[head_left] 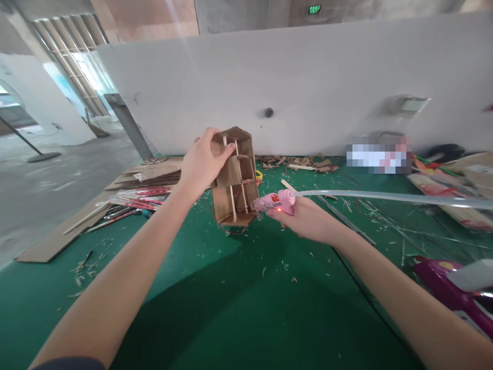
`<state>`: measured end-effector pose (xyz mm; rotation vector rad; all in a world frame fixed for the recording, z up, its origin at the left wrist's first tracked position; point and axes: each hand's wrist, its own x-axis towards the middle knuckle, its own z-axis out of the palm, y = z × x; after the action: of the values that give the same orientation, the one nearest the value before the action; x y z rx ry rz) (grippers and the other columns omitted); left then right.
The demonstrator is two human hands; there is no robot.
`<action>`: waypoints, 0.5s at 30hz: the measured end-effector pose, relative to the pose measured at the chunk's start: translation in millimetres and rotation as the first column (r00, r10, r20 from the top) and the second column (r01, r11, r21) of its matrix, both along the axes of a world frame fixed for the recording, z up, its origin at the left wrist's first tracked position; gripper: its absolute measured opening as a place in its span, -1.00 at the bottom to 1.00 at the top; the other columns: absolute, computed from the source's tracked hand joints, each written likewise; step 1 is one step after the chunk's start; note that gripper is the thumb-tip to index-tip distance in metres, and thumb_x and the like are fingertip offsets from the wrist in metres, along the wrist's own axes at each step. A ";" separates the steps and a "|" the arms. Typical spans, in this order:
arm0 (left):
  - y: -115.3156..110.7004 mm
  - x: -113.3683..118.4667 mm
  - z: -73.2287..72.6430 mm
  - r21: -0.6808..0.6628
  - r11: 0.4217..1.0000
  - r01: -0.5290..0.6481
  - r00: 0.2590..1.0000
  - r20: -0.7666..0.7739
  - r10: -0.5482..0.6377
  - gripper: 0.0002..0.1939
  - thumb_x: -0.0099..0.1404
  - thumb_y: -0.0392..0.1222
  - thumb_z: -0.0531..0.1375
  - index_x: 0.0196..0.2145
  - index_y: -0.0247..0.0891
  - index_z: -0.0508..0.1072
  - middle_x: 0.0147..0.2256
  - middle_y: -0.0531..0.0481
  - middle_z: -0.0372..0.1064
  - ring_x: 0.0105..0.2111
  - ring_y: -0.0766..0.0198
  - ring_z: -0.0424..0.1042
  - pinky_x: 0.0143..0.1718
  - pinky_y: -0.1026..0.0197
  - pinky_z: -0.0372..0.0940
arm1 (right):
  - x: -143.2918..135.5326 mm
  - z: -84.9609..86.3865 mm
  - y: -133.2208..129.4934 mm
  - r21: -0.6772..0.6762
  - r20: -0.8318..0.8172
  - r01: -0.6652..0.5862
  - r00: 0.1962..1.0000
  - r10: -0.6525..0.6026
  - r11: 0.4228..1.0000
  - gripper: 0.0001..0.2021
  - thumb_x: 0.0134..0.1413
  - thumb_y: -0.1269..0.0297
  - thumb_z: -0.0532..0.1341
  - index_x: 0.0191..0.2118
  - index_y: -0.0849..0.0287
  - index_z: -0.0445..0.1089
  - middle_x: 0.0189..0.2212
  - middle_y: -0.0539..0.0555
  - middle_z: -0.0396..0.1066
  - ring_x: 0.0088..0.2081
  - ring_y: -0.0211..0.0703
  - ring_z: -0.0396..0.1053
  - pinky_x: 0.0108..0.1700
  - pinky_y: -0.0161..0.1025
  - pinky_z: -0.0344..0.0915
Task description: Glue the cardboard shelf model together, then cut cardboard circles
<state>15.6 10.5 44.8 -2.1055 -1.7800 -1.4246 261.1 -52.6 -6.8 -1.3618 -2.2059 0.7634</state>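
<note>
My left hand (206,159) grips the upper left side of a cardboard box frame (227,200), thumb on its inner side. The frame is held tilted above the table, with wooden sticks (232,203) running lengthwise inside it and a cardboard divider across the middle. Thin red wire shows near its lower edge. In my right hand (308,218) is a pink hot glue gun (274,200), with a lit orange light and a long clear glue stick (370,195) coming out of its back. The gun's nozzle is at the frame's lower right edge; whether they touch I cannot tell.
Cardboard sheets (154,169) and red-and-clear plastic packets (142,199) lie on the left of the green table (231,288). Cardboard scraps (308,163) line the white wall (308,87). A purple device (442,277) sits at right. A black cord (362,290) trails below my right forearm.
</note>
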 end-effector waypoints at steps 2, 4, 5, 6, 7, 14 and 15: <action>-1.3 1.6 0.2 -0.003 1.000 0.012 1.000 0.009 -0.012 -0.56 0.22 0.11 0.20 0.00 -0.09 0.35 -0.11 -0.13 0.41 -0.07 -0.05 0.40 0.04 -0.16 0.24 | -1.7 4.5 -1.6 0.044 -0.003 -0.074 0.997 0.074 0.996 -0.73 0.22 0.09 0.10 -0.14 -0.01 0.50 -0.38 -0.02 0.52 -0.46 -0.18 0.40 -0.34 -0.24 0.33; -2.9 3.5 0.2 -0.004 1.000 0.027 1.000 0.012 -0.027 -0.56 0.23 0.10 0.20 0.00 -0.10 0.34 -0.10 -0.13 0.39 -0.05 -0.05 0.39 0.06 -0.17 0.22 | -2.9 7.8 -2.8 0.060 -0.002 -0.131 0.991 0.131 0.990 -0.72 0.23 0.15 0.07 -0.06 -0.06 0.48 -0.23 -0.06 0.53 -0.35 -0.17 0.44 -0.24 -0.24 0.34; -3.7 4.8 -0.1 0.001 0.999 0.034 0.999 0.013 -0.034 -0.57 0.23 0.10 0.20 0.00 -0.10 0.34 -0.11 -0.13 0.38 -0.04 -0.06 0.39 0.07 -0.18 0.22 | -3.2 8.7 -3.1 0.061 -0.002 -0.145 0.989 0.146 0.987 -0.71 0.23 0.16 0.07 -0.04 -0.08 0.47 -0.18 -0.08 0.53 -0.30 -0.16 0.44 -0.20 -0.24 0.34; -4.5 6.3 -0.7 0.010 0.999 0.040 0.999 0.015 -0.040 -0.57 0.23 0.09 0.20 0.00 -0.10 0.34 -0.11 -0.13 0.37 -0.03 -0.07 0.38 0.08 -0.20 0.21 | -3.3 9.0 -3.2 0.063 -0.003 -0.151 0.988 0.152 0.986 -0.71 0.22 0.17 0.07 -0.04 -0.09 0.47 -0.15 -0.09 0.52 -0.26 -0.16 0.44 -0.18 -0.25 0.34; -5.3 8.2 -1.6 0.025 0.999 0.044 0.999 0.019 -0.044 -0.58 0.23 0.08 0.21 -0.01 -0.10 0.34 -0.10 -0.14 0.35 -0.02 -0.08 0.37 0.09 -0.21 0.20 | -3.3 8.9 -3.1 0.067 -0.003 -0.154 0.988 0.154 0.986 -0.71 0.22 0.17 0.07 -0.04 -0.09 0.47 -0.14 -0.10 0.52 -0.25 -0.16 0.44 -0.18 -0.26 0.33; -12.0 25.3 -9.2 0.137 0.977 0.160 0.987 -0.021 -0.159 -0.41 0.19 0.10 0.25 0.07 -0.18 0.20 0.16 -0.26 0.05 0.20 -0.11 0.16 0.24 -0.17 0.06 | -0.1 4.5 -1.5 0.059 0.035 -0.093 0.995 0.091 0.994 -0.78 0.21 0.17 0.09 -0.24 0.04 0.48 -0.42 -0.03 0.50 -0.40 -0.15 0.41 -0.28 -0.23 0.32; -12.9 27.0 -9.7 0.138 0.975 0.176 0.984 -0.026 -0.174 -0.36 0.16 0.12 0.27 0.09 -0.17 0.17 0.17 -0.26 0.03 0.21 -0.12 0.14 0.24 -0.18 0.05 | 0.6 4.1 -1.1 0.054 0.036 -0.090 0.995 0.088 0.994 -0.78 0.21 0.16 0.10 -0.25 0.04 0.48 -0.44 -0.03 0.49 -0.39 -0.14 0.41 -0.27 -0.22 0.33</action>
<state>42.6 -2.4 35.1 -2.2392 -1.4729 -1.5201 261.7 -53.8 -2.8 -1.2653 -2.3094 0.7092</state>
